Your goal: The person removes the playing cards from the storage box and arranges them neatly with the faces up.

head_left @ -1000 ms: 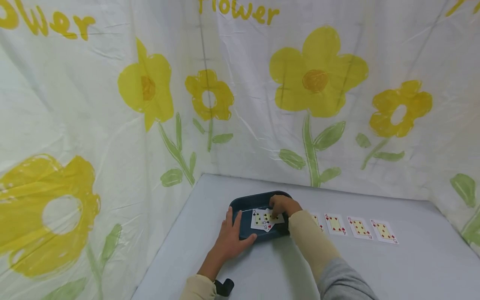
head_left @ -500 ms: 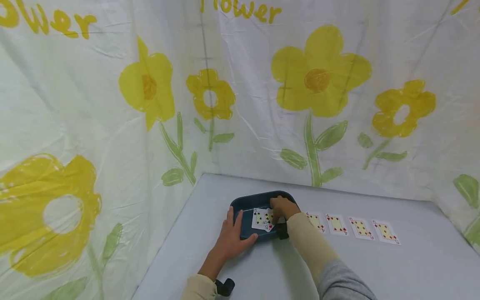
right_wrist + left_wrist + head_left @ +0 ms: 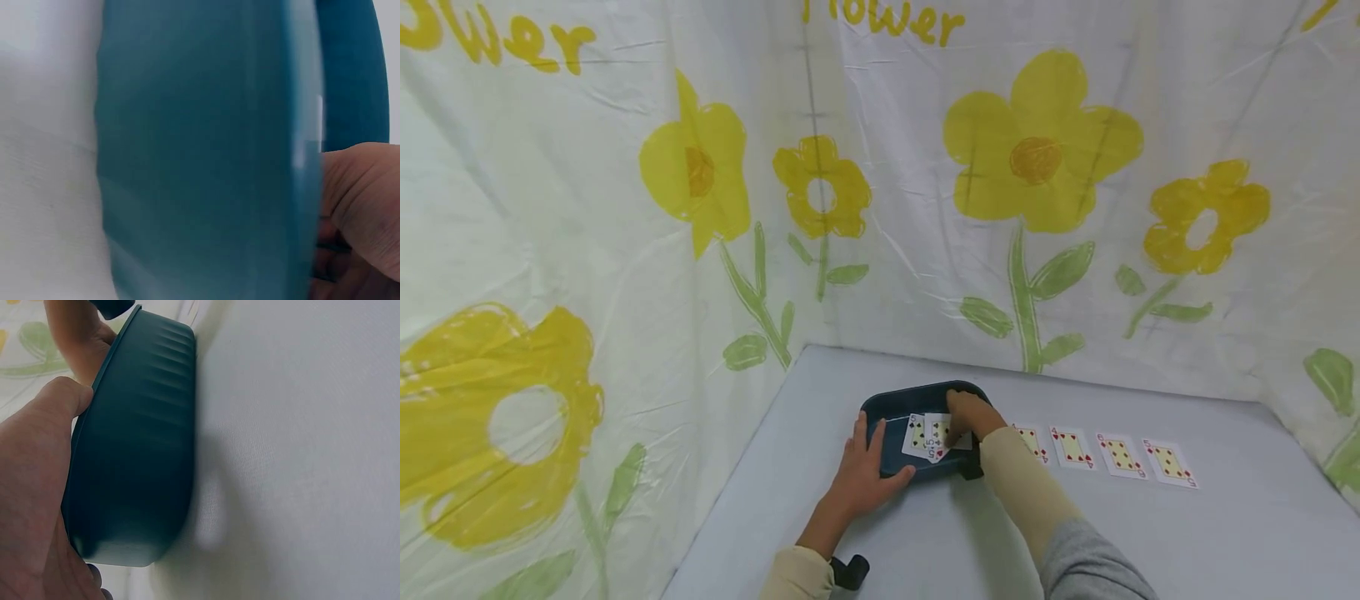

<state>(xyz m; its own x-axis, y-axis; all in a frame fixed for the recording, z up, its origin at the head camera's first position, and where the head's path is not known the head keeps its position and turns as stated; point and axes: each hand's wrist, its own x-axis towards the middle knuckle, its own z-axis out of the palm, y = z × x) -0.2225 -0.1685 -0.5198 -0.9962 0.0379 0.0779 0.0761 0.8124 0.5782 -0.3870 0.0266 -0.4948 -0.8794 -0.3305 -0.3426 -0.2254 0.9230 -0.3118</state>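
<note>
A dark teal tray (image 3: 891, 442) with raised sides stands on the table, with several overlapping playing cards (image 3: 917, 435) face up inside. My left hand (image 3: 859, 477) rests at the tray's left end, fingers spread and fairly straight along its side, thumb on the near rim. In the left wrist view the thumb of my left hand (image 3: 37, 450) touches the rim. My right hand (image 3: 972, 414) reaches over the right end, fingers pointing down onto the cards; I cannot tell whether they pinch one. The right wrist view shows my right hand (image 3: 365, 206) behind the tray wall (image 3: 200, 150), fingertips hidden.
To the right of the tray a row of face-up red-suit cards lies on the white table (image 3: 1150, 542), among them a four (image 3: 1072, 448), a six (image 3: 1122, 456) and a five (image 3: 1170, 463). A white curtain (image 3: 895, 325) with yellow flowers hangs behind and at the left.
The cards in the tray have shifted and turned slightly under my right fingers, which moved a little to the right. My left hand stays at the tray's left end.
</note>
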